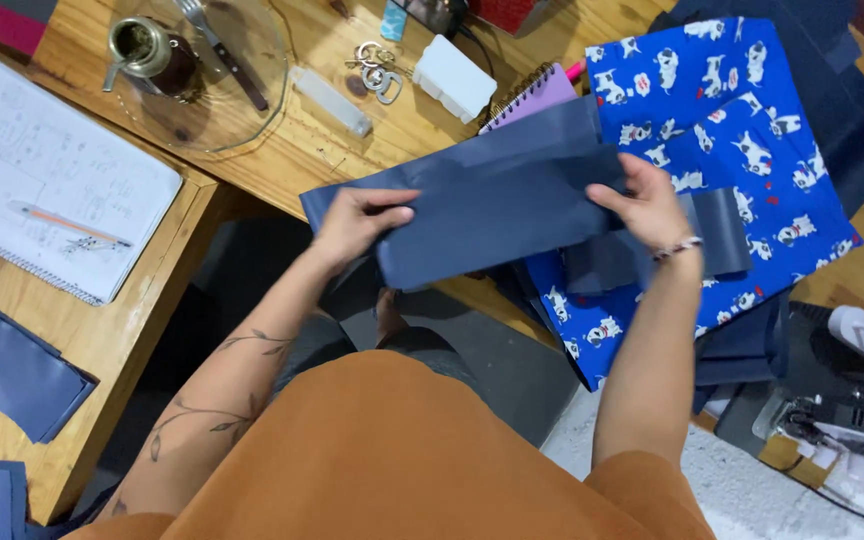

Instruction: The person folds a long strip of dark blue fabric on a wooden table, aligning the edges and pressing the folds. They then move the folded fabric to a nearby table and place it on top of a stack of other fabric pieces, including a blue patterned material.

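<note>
wooden tabletop (282, 160) fills the upper part of the view, with a lower wooden side table (102, 330) joined at the left; a dark blue strip of cloth (497, 215) is held above the table edge, stretched between both hands and folded along its length; the left hand (357, 222) is closed on the cloth near its left end, thumb laid on top and fingers tucked beneath; the right hand (647, 205) is clamped on the right part of the strip, fingers curled over its upper edge; a beaded bracelet (679, 247) is worn at the right wrist; a blue cloth printed with white dogs (742, 150) is spread on the table under and beyond the right hand, with a grey strip (717, 230) lying on it just beside that wrist; a purple spiral notebook (542, 95) is partly hidden behind the held cloth; further back a white plastic box (454, 77), a bunch of keys (377, 70) and a clear tube (330, 100) are seen; a glass plate (252, 110) carries a metal cup (147, 52) and a fork (220, 50); an open notebook (42, 170) with a pencil (67, 223) lies on the side table, near more dark blue pieces (7, 365); a sewing machine (852, 410) is seen at the lower right.
</note>
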